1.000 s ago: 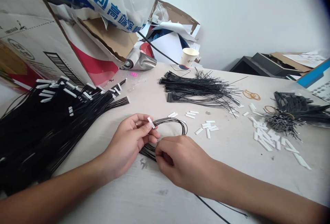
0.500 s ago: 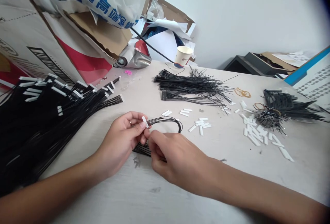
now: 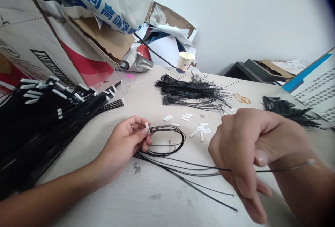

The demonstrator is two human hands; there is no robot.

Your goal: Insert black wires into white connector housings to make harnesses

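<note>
My left hand [image 3: 123,143] pinches a small white connector [image 3: 147,128] between thumb and fingers. A bundle of thin black wires [image 3: 167,143] runs from that connector in a loose loop, with its strands trailing over the pale table [image 3: 157,192]. My right hand [image 3: 248,150], blurred by motion, is up at the right and apart from the left. One black wire [image 3: 282,170] passes through its fingers, and that wire's bare tip sticks out past the wrist.
At the left lies a large pile of black wires with white connectors [image 3: 47,122]. Another wire bundle [image 3: 191,92] sits mid-table, near loose white connector pieces [image 3: 200,129] and rubber bands [image 3: 242,98]. A paper cup [image 3: 185,61] and a cardboard box [image 3: 52,35] stand behind.
My right hand has moved right, away from the left, drawing out wire. The bundle has spread into a wider loop with long strands. The left hand still holds the connector.
</note>
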